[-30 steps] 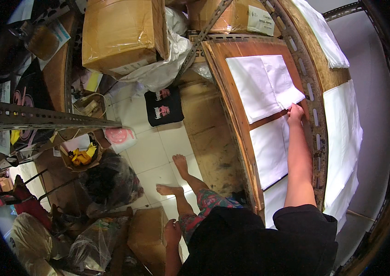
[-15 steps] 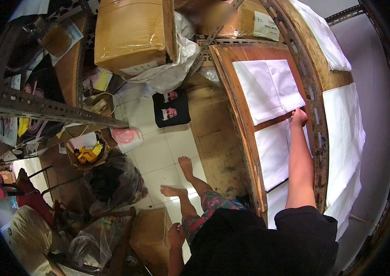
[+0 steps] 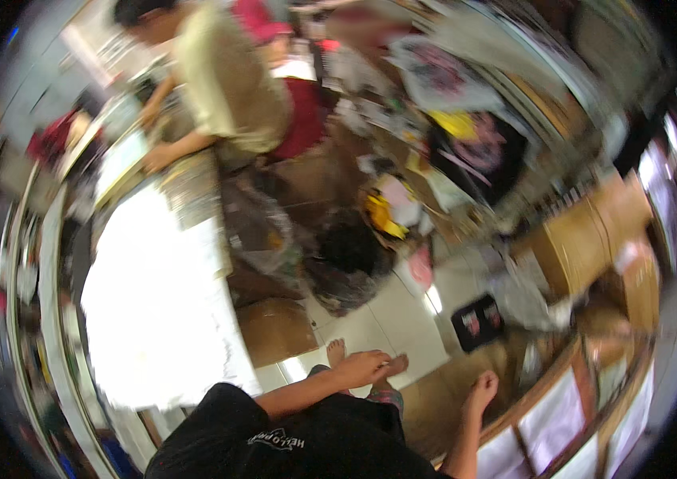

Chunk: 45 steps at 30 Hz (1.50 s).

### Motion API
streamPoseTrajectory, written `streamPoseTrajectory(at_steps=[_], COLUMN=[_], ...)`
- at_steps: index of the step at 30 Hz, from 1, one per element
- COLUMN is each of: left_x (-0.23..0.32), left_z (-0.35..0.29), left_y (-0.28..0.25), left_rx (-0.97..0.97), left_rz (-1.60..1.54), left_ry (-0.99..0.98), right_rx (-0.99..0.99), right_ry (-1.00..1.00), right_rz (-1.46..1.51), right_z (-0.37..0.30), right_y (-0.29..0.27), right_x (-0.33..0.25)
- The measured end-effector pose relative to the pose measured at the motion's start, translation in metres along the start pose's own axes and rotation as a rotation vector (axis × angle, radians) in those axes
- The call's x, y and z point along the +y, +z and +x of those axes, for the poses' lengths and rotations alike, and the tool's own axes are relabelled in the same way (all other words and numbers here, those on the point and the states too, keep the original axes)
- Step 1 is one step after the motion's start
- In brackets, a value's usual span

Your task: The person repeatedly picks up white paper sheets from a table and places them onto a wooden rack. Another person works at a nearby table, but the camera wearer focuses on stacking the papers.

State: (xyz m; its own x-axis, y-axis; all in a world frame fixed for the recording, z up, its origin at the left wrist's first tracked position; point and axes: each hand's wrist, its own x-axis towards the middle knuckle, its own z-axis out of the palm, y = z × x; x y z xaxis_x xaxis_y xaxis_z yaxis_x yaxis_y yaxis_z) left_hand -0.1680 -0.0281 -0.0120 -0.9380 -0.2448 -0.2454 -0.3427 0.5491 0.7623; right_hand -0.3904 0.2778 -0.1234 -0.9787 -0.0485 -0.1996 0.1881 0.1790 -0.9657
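Bare hands over a tiled floor (image 3: 350, 329), white sheets (image 3: 550, 419) at lower right.

At lower centre, the left hand (image 3: 366, 367), fingers loosely bent, partly hides a bare foot (image 3: 397, 366); the right hand (image 3: 482, 389), fingers curled narrow, is near the sheets, which the lower edge cuts off. Whether either holds anything, I cannot tell. Pale lettering marks the black shirt (image 3: 322, 447); prints on the folded black cloth (image 3: 475, 337) blur past reading.

Workshop, cluttered, tiled floor (image 3: 362, 327); by appearance, for printed cloth. Evidence: long white worktop (image 3: 159, 303), co-worker (image 3: 230, 80) bent beside it; folded black printed cloth (image 3: 478, 322); white sheets (image 3: 550, 423) on wooden boards (image 3: 586, 375); cardboard box (image 3: 586, 235); filled plastic bag (image 3: 346, 259).
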Motion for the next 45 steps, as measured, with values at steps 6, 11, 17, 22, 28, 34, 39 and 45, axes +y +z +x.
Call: streamPoseTrajectory(at_steps=[6, 11, 17, 22, 28, 34, 39, 45], left_x=[-0.001, -0.043, -0.1, -0.127, -0.128, -0.126, -0.133, -0.126], left_z=[-0.06, -0.162, -0.273, -0.292, -0.291, -0.288, -0.287, -0.279], left_y=[-0.1, -0.182, -0.189, -0.143, -0.137, -0.14, -0.141, -0.171], left_rx=[0.48, 0.97, 1.296, 1.201, 1.238, 1.247, 1.274, 1.37], left_rz=[-0.221, -0.077, 0.356, 0.569, 0.552, 0.55, 0.53, 0.528], left_ry=[0.027, -0.22, -0.53, -0.642, -0.661, -0.649, -0.545, -0.515], right_rx=[-0.592, -0.891, -1.067, -1.092, -1.058, -1.089, -1.119, -1.076], right_ry=[0.273, 0.39, 0.348, 0.339, 0.25, 0.278, 0.295, 0.283], right_rz=[-0.122, -0.418, -0.72, -0.797, -0.698, -0.731, -0.805, -0.781], right_z=[-0.082, -0.107, -0.07, -0.046, -0.068, -0.092, -0.091, -0.082], right_y=[0.151, 0.2, 0.197, 0.214, 0.26, 0.259, 0.232, 0.218], right_x=[0.015, 0.045, 0.074, 0.059, 0.014, 0.018, 0.041, 0.045])
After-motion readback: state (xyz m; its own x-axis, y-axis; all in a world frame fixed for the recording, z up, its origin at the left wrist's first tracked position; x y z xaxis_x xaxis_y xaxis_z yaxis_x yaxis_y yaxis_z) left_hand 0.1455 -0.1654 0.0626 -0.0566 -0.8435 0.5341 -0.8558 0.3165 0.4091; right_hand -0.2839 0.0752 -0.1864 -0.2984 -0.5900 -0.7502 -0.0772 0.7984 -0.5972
